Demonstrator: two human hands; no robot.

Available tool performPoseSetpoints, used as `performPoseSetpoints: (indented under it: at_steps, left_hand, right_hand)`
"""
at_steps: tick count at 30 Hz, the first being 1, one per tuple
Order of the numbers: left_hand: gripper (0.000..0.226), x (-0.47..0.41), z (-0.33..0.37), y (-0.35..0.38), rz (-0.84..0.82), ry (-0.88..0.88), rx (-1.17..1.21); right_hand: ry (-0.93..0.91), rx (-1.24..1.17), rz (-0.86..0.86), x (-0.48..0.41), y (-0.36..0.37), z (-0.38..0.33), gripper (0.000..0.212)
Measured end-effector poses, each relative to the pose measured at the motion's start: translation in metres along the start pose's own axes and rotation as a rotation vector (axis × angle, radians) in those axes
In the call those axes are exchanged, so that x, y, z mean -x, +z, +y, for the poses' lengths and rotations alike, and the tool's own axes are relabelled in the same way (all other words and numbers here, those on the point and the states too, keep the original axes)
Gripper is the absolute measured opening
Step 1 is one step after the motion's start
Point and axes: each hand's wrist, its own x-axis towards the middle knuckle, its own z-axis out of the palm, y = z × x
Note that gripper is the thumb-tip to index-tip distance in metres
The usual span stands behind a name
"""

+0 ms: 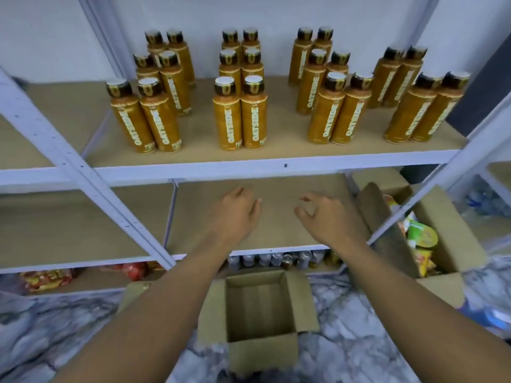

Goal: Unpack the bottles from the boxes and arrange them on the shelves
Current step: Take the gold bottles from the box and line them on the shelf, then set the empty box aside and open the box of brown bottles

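Room: a white metal rack with brown boards stands against a pale wall point(276, 12), and a slanted white post point(55, 139) cuts across the left of the view.
Floor: grey-and-white marble pattern point(55, 327), running right up under the rack.
Bottles: orange bottles point(240, 117) with dark caps, all upright on the top shelf point(276, 149). They stand in four clusters, paired off front to back: three clusters of six, then four at the far right.
Middle shelf: a brown board point(276, 189) with a white front rail, and both hands are over it.
Left hand: the left hand point(237, 214) hovers palm down above the middle shelf, fingers relaxed and gently bent, holding nothing.
Right hand: the right hand point(326, 217) is just beside it, fingers loosely curled, thumb apart from them, nothing in its grasp.
Box: a cardboard box point(260, 308) sits on the floor below the forearms, flaps spread, its bare cardboard bottom on show.
Right box: a second box point(448, 233) by the rack's right post, flaps open, with colourful snack packs point(420, 236) inside.
Bottom shelf: a row of cans point(276, 259) at the centre, red packets point(47, 279) off to the left.
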Motion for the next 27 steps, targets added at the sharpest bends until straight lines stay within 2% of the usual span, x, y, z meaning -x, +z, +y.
performPoseSetpoints:
  at_steps: [3, 7, 10, 13, 19, 24, 27]
  left_hand:
    - [0.040, 0.027, -0.015, 0.055, -0.149, -0.094, 0.021]
    - [0.046, 0.065, -0.019, 0.105, -0.296, -0.290, 0.007]
    - [0.064, 0.092, -0.032, 0.150, -0.400, -0.324, 0.003]
    - [0.058, 0.115, -0.052, 0.203, -0.501, -0.370, 0.001]
    - [0.068, 0.151, -0.106, 0.311, -0.628, -0.415, 0.023]
    - [0.082, 0.191, -0.149, 0.398, -0.645, -0.413, 0.062]
    - [0.081, 0.213, -0.173, 0.446, -0.641, -0.463, 0.082]
  right_hand:
    - [-0.019, -0.043, -0.146, 0.005, 0.047, 0.036, 0.032]
    - [-0.036, -0.049, -0.299, 0.009, 0.103, 0.071, 0.041]
    - [-0.017, -0.002, -0.407, 0.015, 0.152, 0.093, 0.050]
    - [0.000, 0.029, -0.492, 0.022, 0.209, 0.116, 0.058]
    - [0.083, 0.015, -0.629, 0.039, 0.325, 0.167, 0.072]
    - [0.173, -0.040, -0.675, 0.057, 0.410, 0.218, 0.084]
    - [0.225, -0.048, -0.685, 0.064, 0.456, 0.247, 0.087]
